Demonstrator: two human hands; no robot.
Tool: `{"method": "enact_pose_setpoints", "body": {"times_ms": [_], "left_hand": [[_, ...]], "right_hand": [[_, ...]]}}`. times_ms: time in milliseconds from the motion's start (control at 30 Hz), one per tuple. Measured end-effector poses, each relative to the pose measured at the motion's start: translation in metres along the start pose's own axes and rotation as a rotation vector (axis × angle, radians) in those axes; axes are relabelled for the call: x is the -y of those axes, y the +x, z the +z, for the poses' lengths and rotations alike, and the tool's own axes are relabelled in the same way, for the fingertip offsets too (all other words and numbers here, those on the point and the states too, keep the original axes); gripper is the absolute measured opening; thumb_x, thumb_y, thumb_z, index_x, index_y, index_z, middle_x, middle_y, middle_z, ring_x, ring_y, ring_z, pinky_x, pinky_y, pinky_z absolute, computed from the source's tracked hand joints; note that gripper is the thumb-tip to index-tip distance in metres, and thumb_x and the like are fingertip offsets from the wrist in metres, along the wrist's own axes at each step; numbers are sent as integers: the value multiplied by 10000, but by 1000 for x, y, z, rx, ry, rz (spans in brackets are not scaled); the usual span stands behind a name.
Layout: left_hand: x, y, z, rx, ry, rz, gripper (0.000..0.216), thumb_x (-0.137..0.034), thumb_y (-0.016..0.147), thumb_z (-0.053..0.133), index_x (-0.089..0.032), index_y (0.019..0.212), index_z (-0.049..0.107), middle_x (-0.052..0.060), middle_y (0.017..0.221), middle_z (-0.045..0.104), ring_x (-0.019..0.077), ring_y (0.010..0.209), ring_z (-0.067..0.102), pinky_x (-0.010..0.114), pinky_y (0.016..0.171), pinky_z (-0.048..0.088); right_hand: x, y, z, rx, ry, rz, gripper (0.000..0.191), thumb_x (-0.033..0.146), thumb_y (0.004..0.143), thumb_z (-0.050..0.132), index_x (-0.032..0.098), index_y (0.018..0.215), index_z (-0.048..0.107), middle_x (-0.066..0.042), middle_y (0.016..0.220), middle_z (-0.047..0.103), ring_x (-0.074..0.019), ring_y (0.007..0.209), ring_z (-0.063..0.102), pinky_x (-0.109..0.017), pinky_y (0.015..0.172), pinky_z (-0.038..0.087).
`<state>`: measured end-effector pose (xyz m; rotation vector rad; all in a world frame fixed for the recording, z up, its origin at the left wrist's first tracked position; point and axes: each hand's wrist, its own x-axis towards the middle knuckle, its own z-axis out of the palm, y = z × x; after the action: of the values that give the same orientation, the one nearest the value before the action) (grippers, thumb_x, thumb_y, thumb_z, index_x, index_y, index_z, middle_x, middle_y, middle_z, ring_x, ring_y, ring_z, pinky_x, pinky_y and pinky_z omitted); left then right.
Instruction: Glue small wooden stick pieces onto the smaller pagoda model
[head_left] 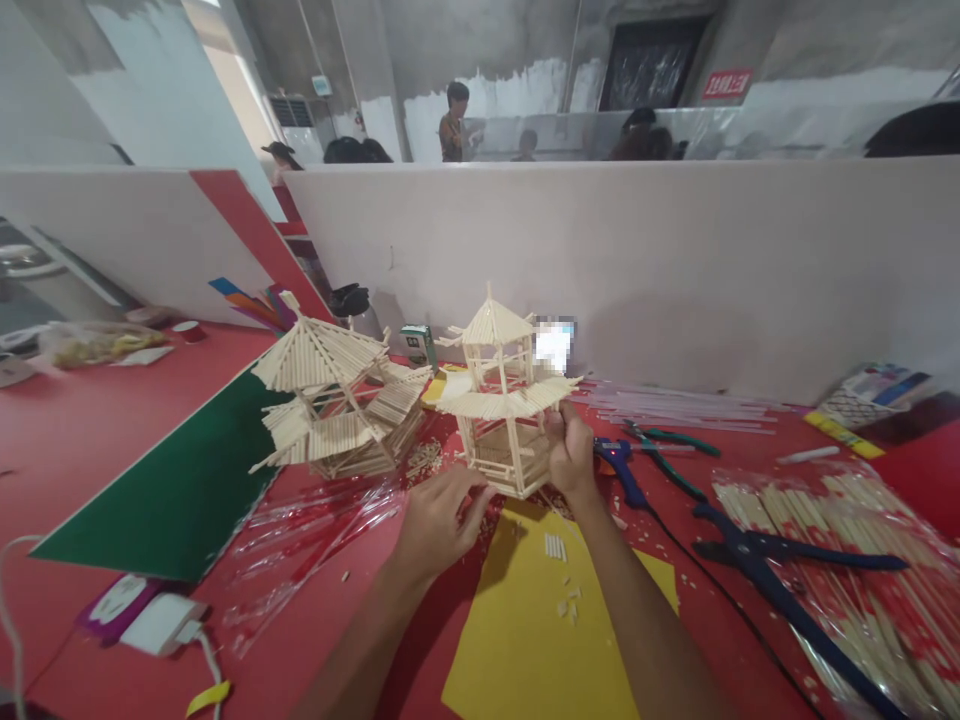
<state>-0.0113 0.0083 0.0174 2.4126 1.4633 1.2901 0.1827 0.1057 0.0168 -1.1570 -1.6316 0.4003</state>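
A two-tiered pavilion model (499,400) built of pale wooden sticks stands upright in front of me. My right hand (571,455) is closed on its right side, thumb and fingers around a post below the lower roof. Down at the front left corner of the base, my left hand (444,520) has thumb and fingertips pinched together against the edge; whether a small stick is between them I cannot see. A second stick pavilion (330,390) sits to the left. Below my hands lies a yellow sheet (540,640) with short cut stick pieces (555,547).
To the right are a blue glue gun (621,470), green-handled pliers (675,438), large dark blue cutters (757,550) and bagged chopsticks (862,600). A green board (165,490) and a white charger (163,622) lie left. A pale partition (675,260) stands behind, with people beyond.
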Motion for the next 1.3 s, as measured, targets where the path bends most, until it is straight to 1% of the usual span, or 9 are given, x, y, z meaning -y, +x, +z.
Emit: {"method": "enact_pose_setpoints", "body": {"times_ms": [167,300,467,633,767,867,967,1200,1300], "left_hand": [[-10,-3,9,33,54,-123,96,-277,949,527,-225,940,607,18,852,725,154,703,670,256,614,452],[-13,-3,10,92,104,-235,108,-315,949,522,-245,942,604,-20,715,713,160,596,663,262,555,400],[-14,-1,4,145,144,-292,143,-336,932,515,-238,853,582,-32,576,649,164,489,611,265,512,319],[-16,3,-3,237,230,-379,140,-307,933,479,-239,869,583,-26,632,670,164,545,622,261,541,306],[-14,5,-5,197,228,-458,148,-321,951,460,-246,1000,579,-27,740,704,152,608,642,255,577,347],[-13,6,-4,167,209,-471,157,-339,953,467,-247,1007,582,-30,747,705,147,615,646,253,585,364],[-13,6,-1,154,213,-465,163,-354,956,473,-246,984,592,-34,737,707,146,606,648,254,580,366],[-11,6,4,86,210,-411,169,-354,958,494,-248,1006,617,-24,865,752,140,649,680,244,601,398],[-10,6,6,55,228,-386,167,-344,953,502,-244,1006,625,-25,824,747,142,649,684,240,587,396]], "right_hand": [[-4,-3,6,-49,-43,21,337,437,1013,281,216,851,478,-35,760,587,-207,708,558,-297,646,380],[-3,-8,12,-74,-137,-27,309,396,1006,296,217,831,476,-53,782,595,-225,742,563,-312,663,385],[0,-11,18,-119,-172,-67,282,356,1011,324,210,833,487,-70,822,597,-234,812,568,-333,730,403],[0,-8,24,-186,-160,-92,273,364,1009,359,190,907,542,-95,866,612,-249,846,573,-356,768,422],[-1,-6,26,-190,-155,-107,264,351,1008,373,181,942,564,-101,869,621,-256,847,577,-363,767,433],[0,-5,27,-198,-152,-111,260,342,1008,376,174,971,571,-112,891,628,-260,862,581,-367,771,438],[1,-5,27,-197,-156,-115,257,336,1008,378,177,950,572,-105,870,625,-256,843,580,-362,760,436],[2,-4,27,-192,-150,-126,245,318,1006,383,180,936,573,-98,855,628,-255,838,581,-359,752,433],[2,-4,27,-197,-145,-124,244,321,1006,385,180,940,573,-100,862,631,-256,844,583,-363,756,436]]}}
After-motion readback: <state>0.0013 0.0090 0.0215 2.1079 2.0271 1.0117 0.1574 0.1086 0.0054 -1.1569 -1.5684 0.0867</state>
